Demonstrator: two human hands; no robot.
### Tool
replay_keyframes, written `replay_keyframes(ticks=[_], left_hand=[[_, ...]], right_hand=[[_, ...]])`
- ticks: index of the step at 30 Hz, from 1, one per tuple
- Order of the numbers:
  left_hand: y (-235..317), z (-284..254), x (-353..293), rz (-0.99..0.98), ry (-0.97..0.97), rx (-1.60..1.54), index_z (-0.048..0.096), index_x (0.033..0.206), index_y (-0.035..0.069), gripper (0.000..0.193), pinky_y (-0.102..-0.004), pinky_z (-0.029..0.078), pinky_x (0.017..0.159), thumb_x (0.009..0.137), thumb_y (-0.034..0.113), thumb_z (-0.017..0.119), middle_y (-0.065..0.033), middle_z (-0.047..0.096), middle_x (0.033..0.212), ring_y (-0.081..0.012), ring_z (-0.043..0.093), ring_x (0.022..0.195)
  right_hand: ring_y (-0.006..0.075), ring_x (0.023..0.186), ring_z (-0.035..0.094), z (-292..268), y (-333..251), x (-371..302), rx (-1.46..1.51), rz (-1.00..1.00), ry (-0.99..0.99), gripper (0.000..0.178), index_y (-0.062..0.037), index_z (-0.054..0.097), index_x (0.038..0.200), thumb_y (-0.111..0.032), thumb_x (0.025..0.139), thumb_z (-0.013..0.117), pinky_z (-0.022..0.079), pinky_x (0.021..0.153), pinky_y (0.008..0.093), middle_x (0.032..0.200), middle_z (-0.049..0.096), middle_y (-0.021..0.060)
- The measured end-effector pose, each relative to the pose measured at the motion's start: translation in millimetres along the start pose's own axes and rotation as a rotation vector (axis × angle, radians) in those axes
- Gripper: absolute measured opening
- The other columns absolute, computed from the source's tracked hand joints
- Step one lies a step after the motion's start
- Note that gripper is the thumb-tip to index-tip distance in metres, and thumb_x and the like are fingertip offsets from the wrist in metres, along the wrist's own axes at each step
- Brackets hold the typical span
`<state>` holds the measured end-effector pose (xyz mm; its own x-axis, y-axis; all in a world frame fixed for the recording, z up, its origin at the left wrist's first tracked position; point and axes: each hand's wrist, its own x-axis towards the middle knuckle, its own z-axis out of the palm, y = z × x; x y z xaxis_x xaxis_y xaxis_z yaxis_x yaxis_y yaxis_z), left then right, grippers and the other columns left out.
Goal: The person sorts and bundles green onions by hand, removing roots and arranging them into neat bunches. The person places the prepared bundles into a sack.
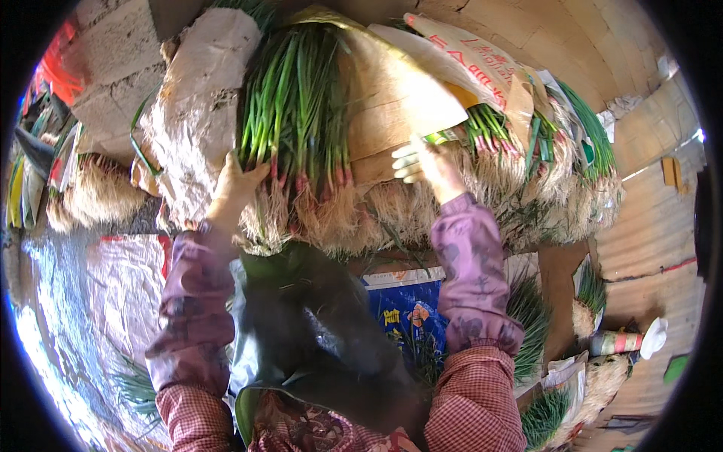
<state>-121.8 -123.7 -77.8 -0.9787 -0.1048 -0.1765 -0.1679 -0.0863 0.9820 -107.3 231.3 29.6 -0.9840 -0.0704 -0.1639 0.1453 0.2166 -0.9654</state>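
A loose bunch of green onions (290, 98) lies in front of me, green leaves toward the far side and pale stringy roots (331, 215) toward me. My left hand (235, 184) rests at the bunch's left edge, just above the roots, thumb and fingers apart, beside a dirty whitish sack sheet (197, 98). Right of the bunch, a tan paper sheet (407, 83) is folded back. My right hand (431, 167) is by its near edge, fingers stretched toward the left, holding nothing I can see. Its fingers look pale, perhaps gloved.
More wrapped onion bunches (493, 135) lie to the right, a printed white sack (467, 56) over them. Rooted bundles (105, 188) sit at far left. A dark apron (316, 324) covers my lap. Near my right arm are a blue printed sack (414, 301) and further greens (527, 316).
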Motion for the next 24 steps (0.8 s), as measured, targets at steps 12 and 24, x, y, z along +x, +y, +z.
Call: replay_keyframes(ticks=[12, 24], left_hand=[[3, 3, 19, 0.221, -0.068, 0.416, 0.032, 0.112, -0.013, 0.072, -0.0284, 0.046, 0.081, 0.071, 0.027, 0.076, -0.0153, 0.057, 0.104, -0.0181, 0.056, 0.092], [35, 31, 1, 0.020, -0.050, 0.108, 0.036, 0.101, -0.007, 0.049, -0.0340, 0.051, 0.066, 0.073, 0.009, 0.073, -0.0134, 0.058, 0.091, -0.0182, 0.057, 0.082]], right_hand=[[0.0391, 0.087, 0.055, 147, 58, 31, -0.745, -0.202, 0.512, 0.059, 0.0051, 0.048, 0.113, -0.040, 0.077, 0.062, 0.045, 0.078, 0.0433, 0.096, 0.056, 0.0248], [0.0416, 0.091, 0.056, 144, 62, 46, -0.506, 0.078, 0.294, 0.071, 0.0133, 0.044, 0.108, -0.053, 0.083, 0.048, 0.045, 0.077, 0.0439, 0.096, 0.056, 0.0330]])
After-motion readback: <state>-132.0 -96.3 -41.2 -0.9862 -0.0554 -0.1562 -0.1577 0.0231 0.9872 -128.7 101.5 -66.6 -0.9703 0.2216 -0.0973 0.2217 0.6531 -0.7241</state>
